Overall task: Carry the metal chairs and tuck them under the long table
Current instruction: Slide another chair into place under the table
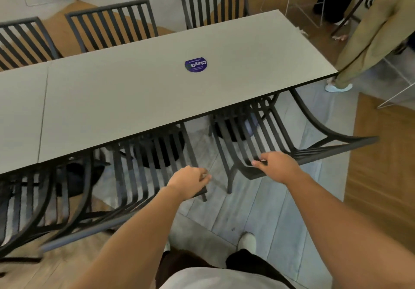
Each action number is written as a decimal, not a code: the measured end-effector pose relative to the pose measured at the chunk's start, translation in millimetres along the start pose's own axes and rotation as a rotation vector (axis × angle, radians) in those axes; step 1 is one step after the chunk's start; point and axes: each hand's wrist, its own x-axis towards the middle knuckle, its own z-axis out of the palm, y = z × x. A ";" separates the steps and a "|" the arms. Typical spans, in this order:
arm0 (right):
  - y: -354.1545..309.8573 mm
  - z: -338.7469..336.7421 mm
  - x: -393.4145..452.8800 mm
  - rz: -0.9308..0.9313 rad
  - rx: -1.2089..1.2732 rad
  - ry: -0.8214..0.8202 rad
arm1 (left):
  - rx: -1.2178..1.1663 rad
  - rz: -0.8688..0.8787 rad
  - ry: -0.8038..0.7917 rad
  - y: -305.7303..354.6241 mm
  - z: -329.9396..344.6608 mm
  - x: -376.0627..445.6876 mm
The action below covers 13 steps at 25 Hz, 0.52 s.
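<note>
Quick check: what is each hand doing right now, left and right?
Left hand: fingers curled on the top corner of the middle chair.
Right hand: grips the top rail of the right chair.

Passage: bare grey plank floor (pixel 258 203) between two black slatted metal chairs (pixel 265 131) (pixel 143 165).
Blocked: long grey table (pixel 134 95) edge overhangs both seats.

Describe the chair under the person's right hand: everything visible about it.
The chair is dark metal with a slatted seat and back and curved legs. It stands at the long table's near edge, seat partly beneath the top, near the table's right end. The right hand grips its top rail at the left end.
</note>
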 end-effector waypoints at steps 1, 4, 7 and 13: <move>25.6 -9.2 -0.6 0.003 0.005 0.001 | -0.014 -0.007 -0.003 24.4 5.2 10.8; 93.5 -30.7 -2.2 0.029 0.013 0.015 | -0.037 0.014 -0.011 93.2 12.2 36.8; 142.7 -46.6 0.3 0.065 0.012 -0.006 | -0.019 0.053 -0.026 142.4 13.4 66.2; 186.8 -61.7 26.9 0.086 -0.006 -0.018 | 0.055 0.126 -0.076 180.4 6.6 132.2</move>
